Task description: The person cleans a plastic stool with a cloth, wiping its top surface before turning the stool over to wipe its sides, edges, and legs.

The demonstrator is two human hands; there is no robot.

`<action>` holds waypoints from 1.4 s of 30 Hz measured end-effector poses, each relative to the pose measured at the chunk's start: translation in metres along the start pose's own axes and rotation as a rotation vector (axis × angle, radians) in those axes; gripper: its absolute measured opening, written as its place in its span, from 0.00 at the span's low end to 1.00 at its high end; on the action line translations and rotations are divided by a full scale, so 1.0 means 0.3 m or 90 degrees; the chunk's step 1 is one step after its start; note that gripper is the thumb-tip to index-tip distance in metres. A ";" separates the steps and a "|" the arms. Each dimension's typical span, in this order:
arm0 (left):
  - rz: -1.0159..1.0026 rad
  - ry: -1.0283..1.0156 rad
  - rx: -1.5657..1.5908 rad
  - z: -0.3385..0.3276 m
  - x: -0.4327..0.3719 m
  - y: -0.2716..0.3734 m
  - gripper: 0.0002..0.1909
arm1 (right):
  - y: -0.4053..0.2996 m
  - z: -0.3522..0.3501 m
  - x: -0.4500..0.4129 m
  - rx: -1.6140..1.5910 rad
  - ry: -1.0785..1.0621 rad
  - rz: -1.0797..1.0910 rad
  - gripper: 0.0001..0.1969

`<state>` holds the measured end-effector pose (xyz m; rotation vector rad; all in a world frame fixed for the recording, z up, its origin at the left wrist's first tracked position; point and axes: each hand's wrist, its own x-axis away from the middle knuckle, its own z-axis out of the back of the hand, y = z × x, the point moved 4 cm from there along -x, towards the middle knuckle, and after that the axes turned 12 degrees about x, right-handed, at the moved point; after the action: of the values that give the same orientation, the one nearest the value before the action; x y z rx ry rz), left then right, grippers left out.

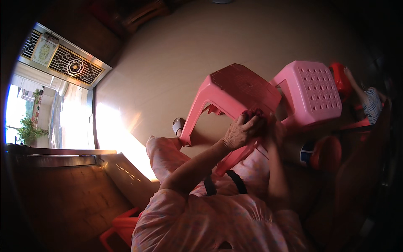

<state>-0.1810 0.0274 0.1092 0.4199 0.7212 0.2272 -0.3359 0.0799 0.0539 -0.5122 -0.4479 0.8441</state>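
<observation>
A red plastic stool (242,86) stands before me, between my legs, its top darker than its legs. At its near edge my left hand (242,130) is closed on a dark red cloth (253,114), which bunches between the fingers. My right hand (273,126) is close beside it, in shadow and blurred; whether it also grips the cloth cannot be told. Just right of the red stool is a pink plastic stool (319,89) with a pattern of holes in its top.
A bucket-like container (326,154) with a red top or inside sits at the right. Beyond it is another person in a checked garment (373,105), near a red plastic thing (340,81). A red plastic chair or stool (126,222) is at the lower left, below an open doorway (75,116).
</observation>
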 end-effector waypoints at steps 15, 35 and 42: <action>0.428 0.281 -0.147 0.151 -0.020 -0.209 0.29 | -0.141 0.093 0.047 -0.101 0.050 -0.056 0.25; 0.197 -0.091 0.118 -0.100 0.358 0.020 0.15 | -0.070 0.003 0.022 -0.513 0.041 -0.294 0.25; 0.209 -0.249 0.178 -0.021 0.404 0.010 0.18 | -0.073 -0.029 0.016 -0.690 0.016 -0.239 0.26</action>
<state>-0.0967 0.0733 0.0349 0.8266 0.2951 0.3426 -0.3154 0.0693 0.0608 -1.3775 -0.9420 0.1657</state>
